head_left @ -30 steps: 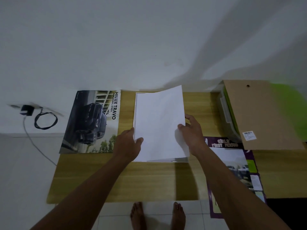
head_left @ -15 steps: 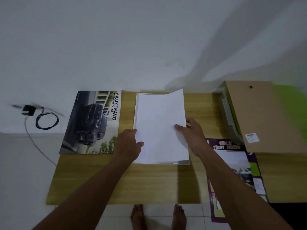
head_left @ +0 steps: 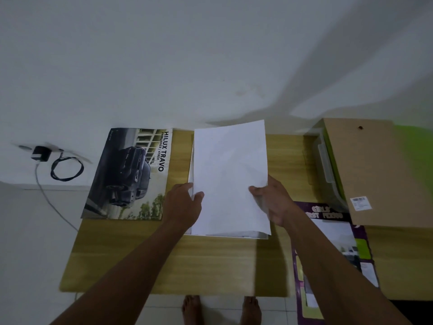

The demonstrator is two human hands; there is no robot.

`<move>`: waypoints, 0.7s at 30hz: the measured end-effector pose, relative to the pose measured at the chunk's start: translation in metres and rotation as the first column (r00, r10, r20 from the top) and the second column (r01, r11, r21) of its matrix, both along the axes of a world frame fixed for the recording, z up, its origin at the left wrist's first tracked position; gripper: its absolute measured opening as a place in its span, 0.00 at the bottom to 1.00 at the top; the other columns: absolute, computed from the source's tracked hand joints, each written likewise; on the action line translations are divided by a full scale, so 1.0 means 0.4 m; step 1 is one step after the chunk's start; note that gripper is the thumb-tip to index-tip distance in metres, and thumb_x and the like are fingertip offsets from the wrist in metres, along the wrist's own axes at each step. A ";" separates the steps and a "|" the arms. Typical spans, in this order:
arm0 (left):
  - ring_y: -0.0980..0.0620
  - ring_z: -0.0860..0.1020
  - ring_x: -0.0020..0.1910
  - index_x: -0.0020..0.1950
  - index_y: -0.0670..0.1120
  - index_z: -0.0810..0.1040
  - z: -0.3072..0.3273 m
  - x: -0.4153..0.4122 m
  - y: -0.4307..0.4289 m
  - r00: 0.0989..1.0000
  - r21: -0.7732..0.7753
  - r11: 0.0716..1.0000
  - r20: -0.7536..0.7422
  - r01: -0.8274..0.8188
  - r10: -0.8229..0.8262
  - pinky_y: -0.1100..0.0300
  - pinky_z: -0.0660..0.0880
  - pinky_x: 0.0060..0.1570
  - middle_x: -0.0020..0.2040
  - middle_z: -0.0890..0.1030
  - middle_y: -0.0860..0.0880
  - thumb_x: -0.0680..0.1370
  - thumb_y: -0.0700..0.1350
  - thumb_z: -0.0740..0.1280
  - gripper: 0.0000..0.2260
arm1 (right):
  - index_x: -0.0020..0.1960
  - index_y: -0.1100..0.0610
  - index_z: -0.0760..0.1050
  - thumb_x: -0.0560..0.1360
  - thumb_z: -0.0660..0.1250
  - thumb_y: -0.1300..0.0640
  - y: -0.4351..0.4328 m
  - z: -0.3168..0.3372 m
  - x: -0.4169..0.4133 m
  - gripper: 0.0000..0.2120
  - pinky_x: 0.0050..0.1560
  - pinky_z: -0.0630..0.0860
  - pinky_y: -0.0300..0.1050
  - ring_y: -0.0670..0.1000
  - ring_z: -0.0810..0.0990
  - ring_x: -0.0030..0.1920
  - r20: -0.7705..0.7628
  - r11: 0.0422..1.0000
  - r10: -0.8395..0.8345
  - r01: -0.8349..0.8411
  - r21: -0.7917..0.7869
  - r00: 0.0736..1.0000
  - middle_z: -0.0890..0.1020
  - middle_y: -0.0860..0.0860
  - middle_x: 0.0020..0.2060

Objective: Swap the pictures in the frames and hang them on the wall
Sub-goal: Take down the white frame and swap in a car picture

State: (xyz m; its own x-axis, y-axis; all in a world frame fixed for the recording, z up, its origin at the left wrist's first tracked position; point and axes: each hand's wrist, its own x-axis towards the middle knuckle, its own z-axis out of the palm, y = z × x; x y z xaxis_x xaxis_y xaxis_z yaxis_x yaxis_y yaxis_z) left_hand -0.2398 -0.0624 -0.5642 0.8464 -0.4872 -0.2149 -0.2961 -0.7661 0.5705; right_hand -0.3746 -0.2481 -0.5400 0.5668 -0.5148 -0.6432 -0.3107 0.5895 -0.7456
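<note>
Presently the left hand [head_left: 185, 202] and right hand [head_left: 273, 200] each pinch-grip the white sheet [head_left: 230, 170]; uneven tugging could crease it.

car poster [head_left: 126, 174]: HILUX TRAVO, PRERUNNER / 4TREX | purple poster [head_left: 323, 211]: GIRLS

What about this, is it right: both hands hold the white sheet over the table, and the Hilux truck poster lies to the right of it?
One detail is wrong. The head view shows the Hilux truck poster lying to the left of the white sheet, not the right. The rest stands: the left hand and the right hand both hold the sheet, one at each side edge, over the table.
</note>
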 end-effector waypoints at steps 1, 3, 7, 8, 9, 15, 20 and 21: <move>0.46 0.75 0.62 0.65 0.45 0.76 0.001 0.001 -0.003 1.000 -0.006 1.000 0.000 -0.005 0.005 0.51 0.70 0.63 0.63 0.78 0.45 0.76 0.53 0.68 0.21 | 0.67 0.59 0.74 0.77 0.63 0.73 -0.005 -0.002 -0.003 0.21 0.68 0.72 0.54 0.56 0.80 0.61 0.008 1.000 0.003 -0.003 0.007 1.000 0.82 0.54 0.60; 0.46 0.75 0.61 0.64 0.45 0.77 0.001 0.006 -0.006 1.000 -0.010 1.000 -0.005 -0.022 0.022 0.52 0.70 0.62 0.62 0.78 0.45 0.75 0.53 0.69 0.20 | 0.67 0.59 0.74 0.77 0.64 0.73 -0.009 -0.002 -0.008 0.21 0.69 0.71 0.55 0.56 0.80 0.62 0.030 1.000 0.018 -0.018 0.014 0.999 0.82 0.54 0.60; 0.48 0.78 0.53 0.58 0.47 0.78 0.012 0.014 -0.011 0.993 -0.049 0.992 -0.012 -0.116 0.115 0.56 0.70 0.54 0.57 0.79 0.46 0.75 0.50 0.71 0.14 | 0.66 0.60 0.75 0.76 0.65 0.73 -0.010 0.001 -0.007 0.20 0.68 0.73 0.54 0.55 0.80 0.61 -0.012 0.998 0.053 -0.053 -0.015 0.999 0.82 0.54 0.59; 0.48 0.78 0.52 0.57 0.47 0.78 0.018 0.015 -0.012 0.990 -0.062 0.988 -0.015 -0.142 0.141 0.57 0.70 0.53 0.55 0.79 0.46 0.75 0.49 0.71 0.12 | 0.65 0.59 0.75 0.76 0.65 0.72 -0.009 0.001 -0.007 0.19 0.67 0.74 0.54 0.55 0.81 0.60 -0.056 0.996 0.075 -0.078 -0.054 0.996 0.83 0.54 0.59; 0.48 0.78 0.51 0.55 0.47 0.79 0.025 0.016 -0.013 0.987 -0.075 0.984 -0.012 -0.161 0.161 0.57 0.70 0.53 0.55 0.79 0.46 0.75 0.48 0.71 0.11 | 0.64 0.57 0.76 0.76 0.66 0.70 -0.009 -0.001 -0.007 0.18 0.66 0.74 0.55 0.55 0.81 0.59 -0.111 0.986 0.107 -0.120 -0.113 0.988 0.83 0.53 0.58; 0.52 0.78 0.44 0.51 0.46 0.79 0.072 0.016 -0.016 0.981 -0.197 0.961 0.001 -0.192 0.196 0.63 0.67 0.46 0.44 0.80 0.51 0.76 0.45 0.69 0.06 | 0.69 0.48 0.67 0.75 0.69 0.61 0.005 0.021 -0.004 0.25 0.63 0.75 0.52 0.51 0.78 0.58 -0.246 0.897 0.138 -0.227 -0.380 0.959 0.79 0.49 0.61; 0.53 0.79 0.43 0.57 0.47 0.77 0.090 0.026 -0.017 0.981 -0.249 0.955 -0.145 -0.163 0.130 0.62 0.70 0.43 0.48 0.83 0.48 0.77 0.46 0.69 0.10 | 0.75 0.43 0.60 0.74 0.69 0.65 0.023 0.036 -0.003 0.36 0.69 0.70 0.54 0.51 0.74 0.65 -0.196 0.869 0.137 -0.213 -0.446 0.971 0.75 0.45 0.66; 0.53 0.80 0.45 0.60 0.48 0.76 0.091 0.029 -0.015 0.977 -0.258 0.956 -0.191 -0.140 0.092 0.60 0.73 0.44 0.49 0.84 0.48 0.76 0.47 0.69 0.13 | 0.75 0.44 0.61 0.74 0.68 0.65 0.028 0.043 -0.002 0.35 0.69 0.70 0.54 0.51 0.75 0.65 -0.195 0.874 0.123 -0.200 -0.442 0.973 0.76 0.46 0.65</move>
